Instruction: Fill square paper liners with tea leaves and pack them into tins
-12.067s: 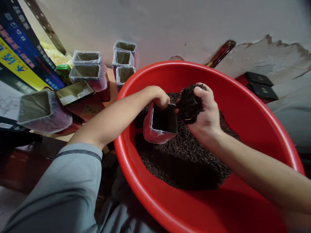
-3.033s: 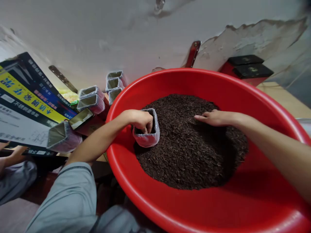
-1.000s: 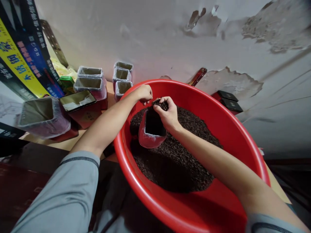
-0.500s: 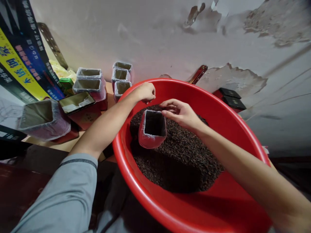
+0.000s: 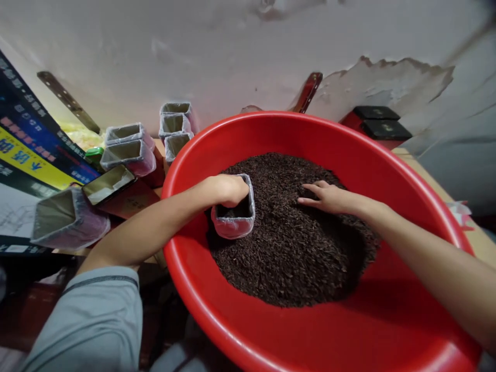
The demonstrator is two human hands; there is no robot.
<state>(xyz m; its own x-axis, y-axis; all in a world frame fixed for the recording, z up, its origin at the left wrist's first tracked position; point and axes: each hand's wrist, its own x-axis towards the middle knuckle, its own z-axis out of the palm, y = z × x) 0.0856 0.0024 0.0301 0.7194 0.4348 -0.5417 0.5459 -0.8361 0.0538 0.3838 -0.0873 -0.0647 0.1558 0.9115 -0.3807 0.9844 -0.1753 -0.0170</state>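
A red tin lined with clear plastic stands in the large red basin, on a heap of dark loose dried leaves that look like tea. My left hand reaches down into the mouth of the tin. Its fingers are hidden inside, so whether they hold anything does not show. On the right part of the heap lies my right hand, fingers spread and touching the leaves, with nothing visibly gripped. Dark leaves show inside the tin.
Several plastic-lined tins stand left of the basin, beside an unlined open tin. Printed boxes lean at far left. Two black-lidded tins stand behind the basin at right, near the peeling wall.
My left hand has gone from above the basin's rear edge down into the tin. My right hand has left the tin's side and moved right onto the leaves. The camera view has shifted.
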